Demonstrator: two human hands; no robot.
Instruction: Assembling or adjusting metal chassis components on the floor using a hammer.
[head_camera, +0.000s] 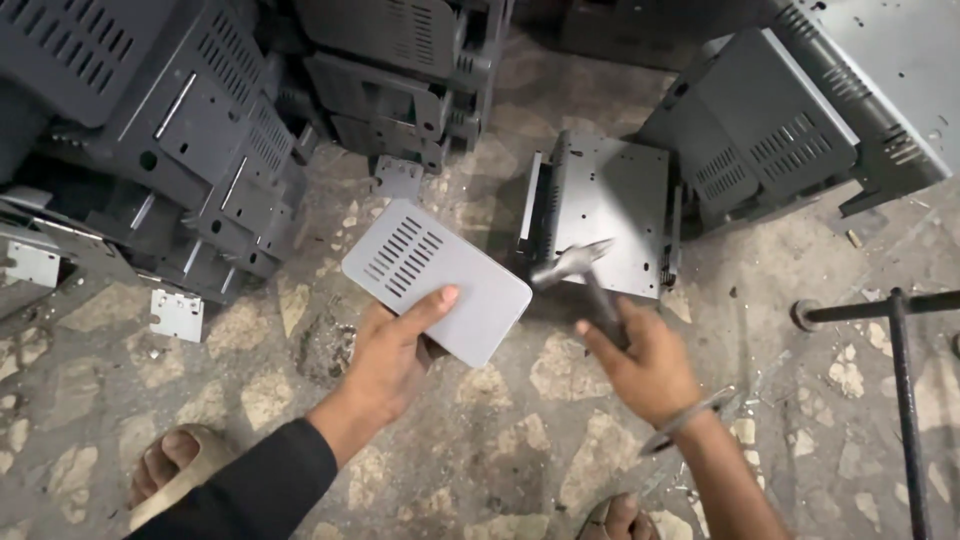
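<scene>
A flat grey metal cover (437, 279) with rows of vent slots is held above the floor by the left hand (392, 352), thumb across its top face and fingers closed under its near edge. Just beside it, the right hand (645, 365) grips the handle of a hammer (583, 272), whose blurred head sits over a grey metal chassis (608, 212) lying on the floor. The floor (520, 440) is worn, patchy concrete strewn with chips and small brackets. Stacks of grey vented housings (190, 130) crowd the far side.
</scene>
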